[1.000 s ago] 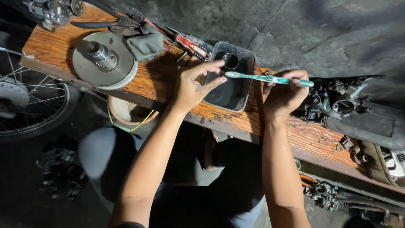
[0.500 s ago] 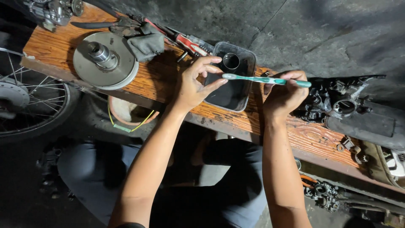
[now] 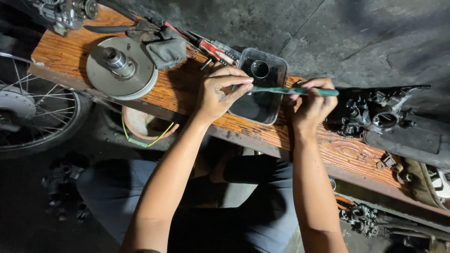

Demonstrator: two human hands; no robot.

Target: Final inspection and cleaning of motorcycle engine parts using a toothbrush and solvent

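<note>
My right hand (image 3: 313, 104) grips the handle of a teal toothbrush (image 3: 300, 91) held level over a wooden bench. Its brush end reaches my left hand (image 3: 219, 92), whose thumb and fingers pinch together around something small that I cannot make out. Both hands hover above a clear plastic tub (image 3: 275, 84) of dark liquid, where a short metal cylinder (image 3: 259, 69) stands at the far end.
On the wooden bench (image 3: 187, 93) lie a round metal pulley disc (image 3: 121, 68), a grey rag (image 3: 167, 50) and red-handled tools (image 3: 216, 50). Dark engine parts (image 3: 384, 122) sit at the right. A spoked wheel (image 3: 28, 112) stands at the left, a small bowl (image 3: 143, 125) below the bench.
My left hand's fingers have closed from spread to a pinch at the brush head. The toothbrush has shifted slightly left and nearer to me.
</note>
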